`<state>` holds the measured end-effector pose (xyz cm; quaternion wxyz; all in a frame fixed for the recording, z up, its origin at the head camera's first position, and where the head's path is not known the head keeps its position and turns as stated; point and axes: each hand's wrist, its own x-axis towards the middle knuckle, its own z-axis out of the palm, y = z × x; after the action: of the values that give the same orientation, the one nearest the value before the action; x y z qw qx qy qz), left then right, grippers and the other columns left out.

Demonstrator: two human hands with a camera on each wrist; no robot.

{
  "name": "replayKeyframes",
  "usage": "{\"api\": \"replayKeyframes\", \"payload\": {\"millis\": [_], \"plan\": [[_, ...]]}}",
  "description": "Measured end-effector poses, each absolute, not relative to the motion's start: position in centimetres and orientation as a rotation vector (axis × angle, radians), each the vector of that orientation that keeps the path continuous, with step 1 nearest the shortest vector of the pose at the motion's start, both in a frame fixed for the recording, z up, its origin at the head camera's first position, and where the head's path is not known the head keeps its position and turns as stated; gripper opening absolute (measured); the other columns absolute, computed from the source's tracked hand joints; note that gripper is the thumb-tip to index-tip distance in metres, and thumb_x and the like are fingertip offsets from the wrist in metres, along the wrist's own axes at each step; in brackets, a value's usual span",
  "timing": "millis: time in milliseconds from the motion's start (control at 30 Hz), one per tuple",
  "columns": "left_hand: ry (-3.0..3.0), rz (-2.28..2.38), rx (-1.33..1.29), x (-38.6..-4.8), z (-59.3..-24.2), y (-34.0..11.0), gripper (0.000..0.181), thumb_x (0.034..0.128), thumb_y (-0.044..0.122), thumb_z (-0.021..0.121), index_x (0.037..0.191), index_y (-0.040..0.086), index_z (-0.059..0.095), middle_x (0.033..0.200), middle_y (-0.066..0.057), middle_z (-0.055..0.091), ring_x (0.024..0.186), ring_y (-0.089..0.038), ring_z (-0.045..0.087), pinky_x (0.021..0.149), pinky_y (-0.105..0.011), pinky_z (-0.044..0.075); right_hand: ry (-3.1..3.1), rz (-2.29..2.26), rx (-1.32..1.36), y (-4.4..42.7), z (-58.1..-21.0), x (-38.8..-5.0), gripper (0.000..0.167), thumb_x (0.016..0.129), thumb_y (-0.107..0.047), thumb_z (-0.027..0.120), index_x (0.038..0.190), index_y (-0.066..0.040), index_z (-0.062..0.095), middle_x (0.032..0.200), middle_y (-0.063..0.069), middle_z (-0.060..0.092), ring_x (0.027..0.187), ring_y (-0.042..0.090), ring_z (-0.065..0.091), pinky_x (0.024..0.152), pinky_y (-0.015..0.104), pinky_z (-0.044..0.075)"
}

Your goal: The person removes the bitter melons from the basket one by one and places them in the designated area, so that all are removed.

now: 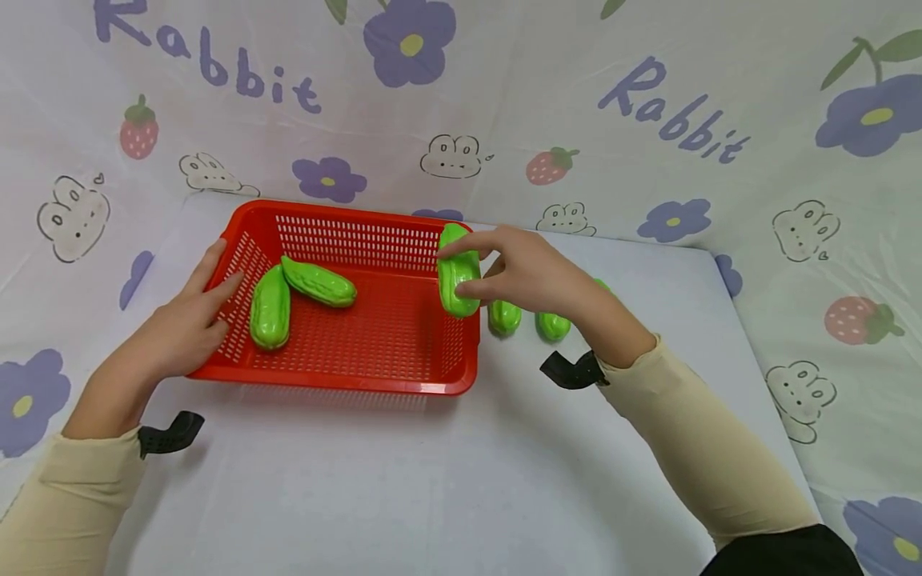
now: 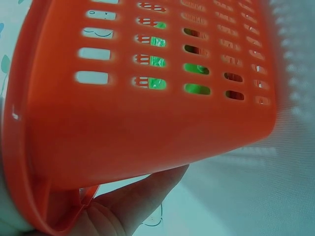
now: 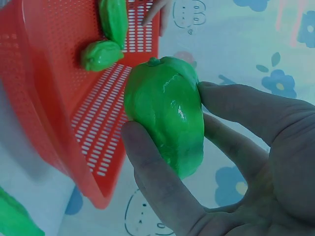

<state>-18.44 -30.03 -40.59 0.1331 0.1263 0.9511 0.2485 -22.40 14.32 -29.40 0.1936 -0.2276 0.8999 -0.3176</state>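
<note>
Nearest are two beige sleeves, the left [image 1: 86, 500] and the right [image 1: 709, 452], with black cloth [image 1: 781, 552] over the upper part of the right one. A black wrist piece [image 1: 171, 434] sits at the left cuff and another [image 1: 574, 371] at the right.

Past the cuffs, the left hand [image 1: 183, 328] grips the left end of a red perforated plastic basket [image 1: 327, 381], its fingers over the rim. The right hand [image 1: 522, 272] pinches a glossy green gourd [image 1: 458, 272] between thumb and fingers, holding it upright at the basket's right end, well apart from two gourds inside. Of those, one gourd [image 1: 270, 308] lies lengthwise near the left wall; the other [image 1: 319, 282] slants beside it, their ends meeting.

On the white tabletop [image 1: 403, 488], just right of the basket, are two more gourds [image 1: 504, 318], partly hidden by the right hand and forearm.

Farthest back hangs a pale cloth [image 1: 497, 80] printed with rabbits, strawberries, purple flowers and the word "Rabbit".
</note>
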Motion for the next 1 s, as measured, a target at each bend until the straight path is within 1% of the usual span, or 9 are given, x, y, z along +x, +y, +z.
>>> {"api": "replayKeyframes", "payload": {"millis": [100,233,300,400,533,600,833,1000], "plan": [[2.755,0.72,0.363,-18.3,-40.7,-30.0,0.07,0.1017,-0.001,0.049,0.166,-0.011,0.022,0.177,-0.009,-0.028,0.135,-0.059,0.044,0.089,-0.059,0.057,2.531,-0.884,-0.608,14.8,-29.3,-22.0,0.046,0.097,-0.025,0.084,0.142,-0.029,0.073,0.124,0.0,0.069,0.087,0.017,0.077,0.084,0.045,0.059],[2.751,0.729,0.357,-18.2,-40.6,-30.0,0.07,0.1014,-0.002,0.048,0.166,-0.011,0.022,0.177,-0.008,-0.028,0.139,-0.061,0.04,0.091,-0.063,0.057,2.563,-0.884,-0.582,15.8,-29.3,-21.3,0.046,0.096,-0.025,0.084,0.14,-0.029,0.075,0.129,-0.001,0.067,0.091,0.018,0.076,0.085,0.045,0.06],[2.752,0.734,0.356,-18.3,-40.5,-29.9,0.07,0.1013,-0.002,0.048,0.166,-0.011,0.023,0.178,-0.008,-0.028,0.14,-0.061,0.039,0.092,-0.065,0.056,2.577,-0.891,-0.57,16.4,-29.3,-20.8,0.046,0.096,-0.025,0.084,0.14,-0.029,0.075,0.133,-0.001,0.066,0.095,0.019,0.076,0.083,0.044,0.061],[2.756,0.729,0.358,-18.3,-40.4,-29.9,0.07,0.1013,-0.002,0.048,0.166,-0.011,0.023,0.178,-0.008,-0.028,0.141,-0.062,0.039,0.093,-0.065,0.056,2.581,-0.902,-0.549,17.5,-29.4,-20.1,0.047,0.096,-0.024,0.083,0.141,-0.029,0.074,0.134,0.001,0.063,0.099,0.022,0.075,0.078,0.043,0.062],[2.751,0.726,0.347,-18.3,-40.3,-29.9,0.07,0.1011,-0.002,0.049,0.166,-0.01,0.023,0.178,-0.008,-0.028,0.143,-0.063,0.037,0.094,-0.066,0.056,2.575,-0.91,-0.545,18.6,-29.7,-19.4,0.047,0.097,-0.022,0.082,0.143,-0.028,0.073,0.136,0.005,0.062,0.098,0.023,0.076,0.073,0.042,0.063],[2.748,0.724,0.336,-18.3,-40.3,-29.9,0.071,0.1012,-0.002,0.049,0.167,-0.01,0.022,0.177,-0.007,-0.028,0.144,-0.063,0.037,0.095,-0.067,0.056,2.578,-0.919,-0.554,19.0,-29.7,-19.1,0.047,0.097,-0.021,0.081,0.144,-0.027,0.073,0.137,0.006,0.062,0.097,0.024,0.075,0.072,0.042,0.062],[2.744,0.721,0.323,-18.2,-40.1,-29.8,0.071,0.1018,-0.002,0.049,0.167,-0.009,0.022,0.177,-0.006,-0.029,0.143,-0.062,0.037,0.095,-0.066,0.056,2.606,-0.928,-0.537,19.8,-29.9,-18.0,0.048,0.096,-0.017,0.082,0.143,-0.026,0.074,0.127,0.008,0.064,0.099,0.028,0.072,0.074,0.042,0.061],[2.737,0.726,0.324,-18.1,-40.2,-29.7,0.071,0.1014,-0.002,0.049,0.167,-0.009,0.022,0.177,-0.005,-0.03,0.145,-0.063,0.035,0.097,-0.068,0.054,2.623,-0.905,-0.532,20.1,-30.1,-17.3,0.049,0.096,-0.018,0.083,0.144,-0.027,0.073,0.126,0.009,0.063,0.099,0.028,0.071,0.076,0.042,0.06]]}}
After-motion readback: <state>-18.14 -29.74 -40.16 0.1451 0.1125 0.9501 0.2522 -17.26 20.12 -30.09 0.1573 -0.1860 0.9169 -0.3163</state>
